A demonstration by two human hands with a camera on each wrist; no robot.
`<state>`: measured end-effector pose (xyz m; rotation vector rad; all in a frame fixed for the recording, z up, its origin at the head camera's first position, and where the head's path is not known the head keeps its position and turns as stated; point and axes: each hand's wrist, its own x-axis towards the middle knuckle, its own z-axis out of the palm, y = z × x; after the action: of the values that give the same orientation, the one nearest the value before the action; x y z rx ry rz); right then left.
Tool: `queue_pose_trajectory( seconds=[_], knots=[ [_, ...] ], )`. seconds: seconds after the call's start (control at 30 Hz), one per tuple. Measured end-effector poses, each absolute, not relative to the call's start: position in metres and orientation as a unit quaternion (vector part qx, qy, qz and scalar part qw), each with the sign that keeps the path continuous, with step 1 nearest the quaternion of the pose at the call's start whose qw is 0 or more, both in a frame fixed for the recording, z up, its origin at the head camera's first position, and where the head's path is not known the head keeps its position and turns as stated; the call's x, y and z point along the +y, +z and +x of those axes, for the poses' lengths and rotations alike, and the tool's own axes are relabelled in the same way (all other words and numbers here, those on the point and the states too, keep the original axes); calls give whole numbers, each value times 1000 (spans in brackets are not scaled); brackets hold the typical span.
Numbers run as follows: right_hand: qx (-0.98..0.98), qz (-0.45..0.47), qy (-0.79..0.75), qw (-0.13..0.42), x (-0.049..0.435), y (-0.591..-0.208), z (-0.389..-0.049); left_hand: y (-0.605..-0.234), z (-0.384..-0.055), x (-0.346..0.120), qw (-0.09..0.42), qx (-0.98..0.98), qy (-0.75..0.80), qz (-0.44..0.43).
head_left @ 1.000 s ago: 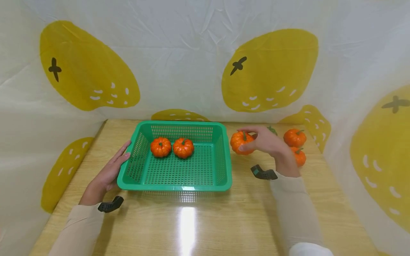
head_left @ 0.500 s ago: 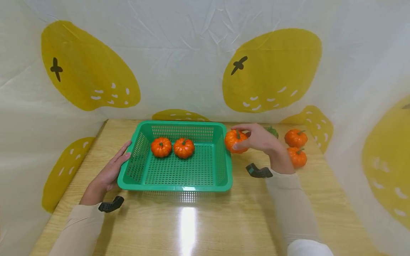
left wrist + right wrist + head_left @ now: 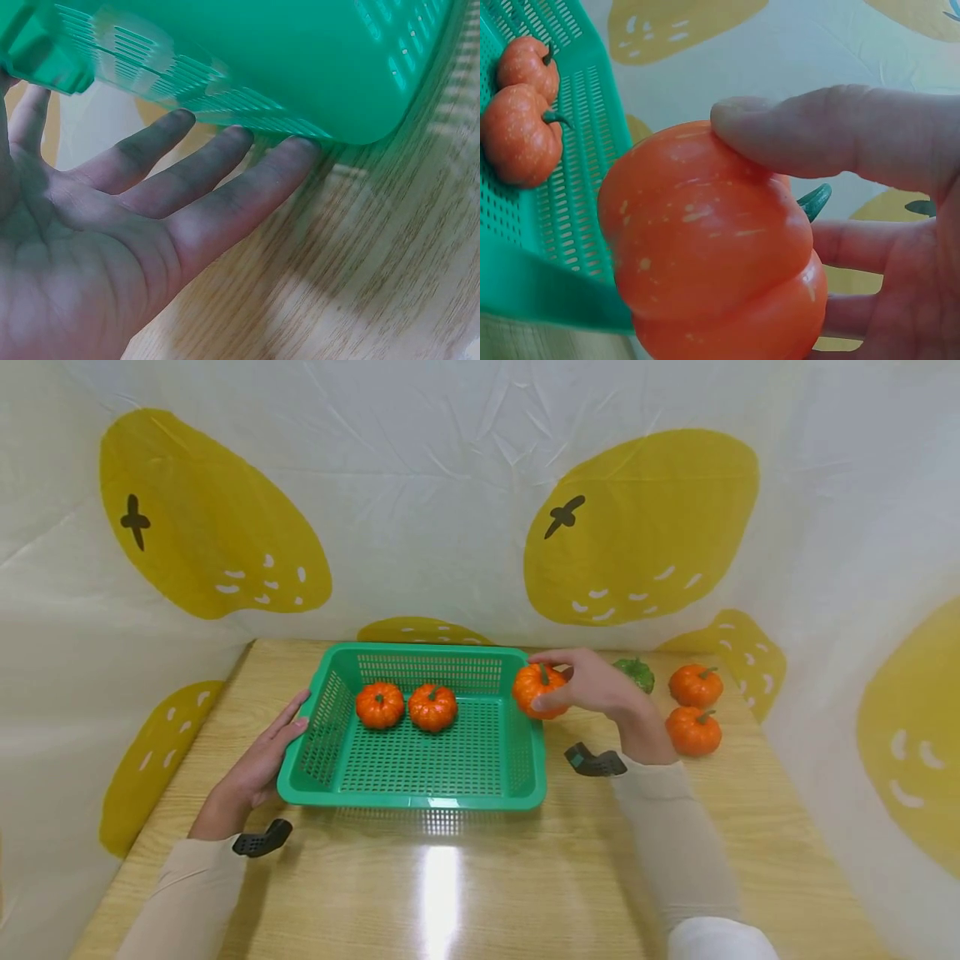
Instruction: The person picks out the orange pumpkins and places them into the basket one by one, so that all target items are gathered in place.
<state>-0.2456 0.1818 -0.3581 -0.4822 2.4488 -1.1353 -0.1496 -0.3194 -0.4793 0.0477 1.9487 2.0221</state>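
Note:
My right hand (image 3: 596, 681) grips a small orange pumpkin (image 3: 542, 691) with a green stem, which overlaps the right rim of the green plastic basket (image 3: 420, 802) in the head view. Seen from the right wrist, the thumb lies on the pumpkin's upper side while fingers reach behind it. Two more orange pumpkins (image 3: 379, 705) sit side by side inside the basket, towards its back left. My left hand (image 3: 262, 764) is at the basket's left side. In the left wrist view its extended fingers (image 3: 240, 195) touch the slotted outer wall.
Right of the basket, two orange pumpkins (image 3: 693, 732) stand on the wooden table (image 3: 360, 893), with a green pepper-like thing (image 3: 635, 675) beside them. A pale cloth (image 3: 427, 510) printed with yellow fruit hangs behind and at both sides.
My right hand has carried the pumpkin left, from beside the basket to its right rim. More of the green thing now shows behind that hand. My left hand has stayed put.

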Motion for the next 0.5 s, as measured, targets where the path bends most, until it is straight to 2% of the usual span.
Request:
queue_pose_trajectory(
  seconds=[0.5],
  knots=[
    [869,-165,-416,211,165,-358,-249,-480,-150,-318,161,698,698,6]
  ],
)
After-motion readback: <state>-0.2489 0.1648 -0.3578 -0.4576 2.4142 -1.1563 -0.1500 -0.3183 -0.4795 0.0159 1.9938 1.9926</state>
